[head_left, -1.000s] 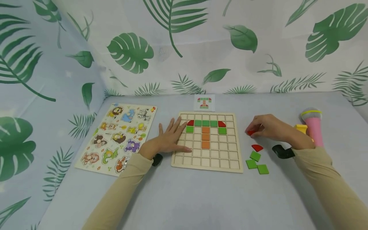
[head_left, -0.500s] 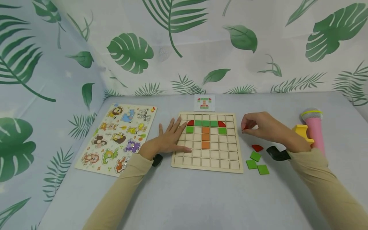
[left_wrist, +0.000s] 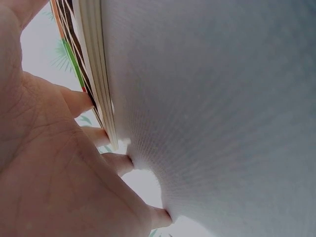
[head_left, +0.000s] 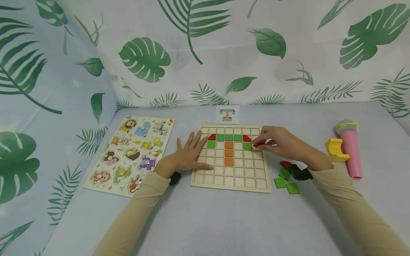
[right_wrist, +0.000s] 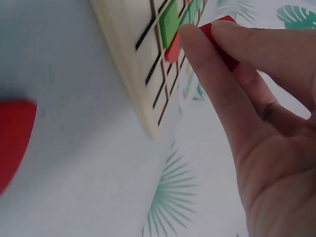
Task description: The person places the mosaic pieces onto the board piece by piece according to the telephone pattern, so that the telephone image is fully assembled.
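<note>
A wooden grid board [head_left: 235,180] lies mid-table, its cells partly filled with red, green and orange tiles in a T-like pattern. My left hand [head_left: 187,155] rests spread over the board's left edge, fingers straight. Between thumb and fingertips my right hand [head_left: 283,143] pinches a red tile [right_wrist: 224,42], over the board's right edge beside a green tile [head_left: 247,145]. To the right of the board lie several loose green tiles [head_left: 293,188] and a red quarter-round tile [head_left: 285,164], partly covered by the right wrist's black camera.
A small pattern card [head_left: 227,114] lies behind the board. On the left is an animal puzzle board [head_left: 128,153]. A pink toy microphone [head_left: 351,153] and a yellow curved block [head_left: 336,150] are at the right, near the right forearm.
My right hand has moved left from the loose tiles, carrying the red tile to the board's right edge. The left hand has stayed put.
</note>
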Motion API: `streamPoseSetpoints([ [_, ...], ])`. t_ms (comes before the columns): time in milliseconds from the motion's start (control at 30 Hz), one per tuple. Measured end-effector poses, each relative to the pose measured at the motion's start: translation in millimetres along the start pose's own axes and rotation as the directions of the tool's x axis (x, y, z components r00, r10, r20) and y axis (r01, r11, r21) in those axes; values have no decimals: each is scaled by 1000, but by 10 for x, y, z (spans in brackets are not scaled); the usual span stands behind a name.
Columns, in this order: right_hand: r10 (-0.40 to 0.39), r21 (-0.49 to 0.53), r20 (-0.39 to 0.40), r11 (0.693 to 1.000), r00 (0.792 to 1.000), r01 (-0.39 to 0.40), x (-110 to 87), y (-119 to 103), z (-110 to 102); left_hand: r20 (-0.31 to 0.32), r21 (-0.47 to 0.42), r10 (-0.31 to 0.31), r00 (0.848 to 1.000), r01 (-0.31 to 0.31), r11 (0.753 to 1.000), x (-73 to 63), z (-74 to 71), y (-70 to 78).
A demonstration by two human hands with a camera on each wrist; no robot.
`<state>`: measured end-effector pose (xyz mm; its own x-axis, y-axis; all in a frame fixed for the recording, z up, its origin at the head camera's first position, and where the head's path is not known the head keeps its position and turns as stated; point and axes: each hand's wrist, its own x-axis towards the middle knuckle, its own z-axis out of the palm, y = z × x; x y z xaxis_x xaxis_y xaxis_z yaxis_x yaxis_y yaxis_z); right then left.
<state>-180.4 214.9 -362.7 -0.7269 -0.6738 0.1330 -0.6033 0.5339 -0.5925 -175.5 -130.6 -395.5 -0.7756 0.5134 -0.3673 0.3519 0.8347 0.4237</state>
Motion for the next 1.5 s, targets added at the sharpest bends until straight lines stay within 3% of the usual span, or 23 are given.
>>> streamPoseSetpoints([
  [200,-20,40,57,999,998,18,13,-73,33,-1,-1,5,1000,-5,1000,8,14,2],
  [733,-79,82,71,994,994,73,199,-228,336,-6,1,8,1000,-8,1000,-10,2,3],
  [1233,43,147,82,988,996,-55,234,-284,439,-8,14,5,1000,-4,1000,9,15,-11],
  [1500,82,90,69,992,994,-89,253,-319,471,1,9,-6,1000,6,1000,2,8,-7],
])
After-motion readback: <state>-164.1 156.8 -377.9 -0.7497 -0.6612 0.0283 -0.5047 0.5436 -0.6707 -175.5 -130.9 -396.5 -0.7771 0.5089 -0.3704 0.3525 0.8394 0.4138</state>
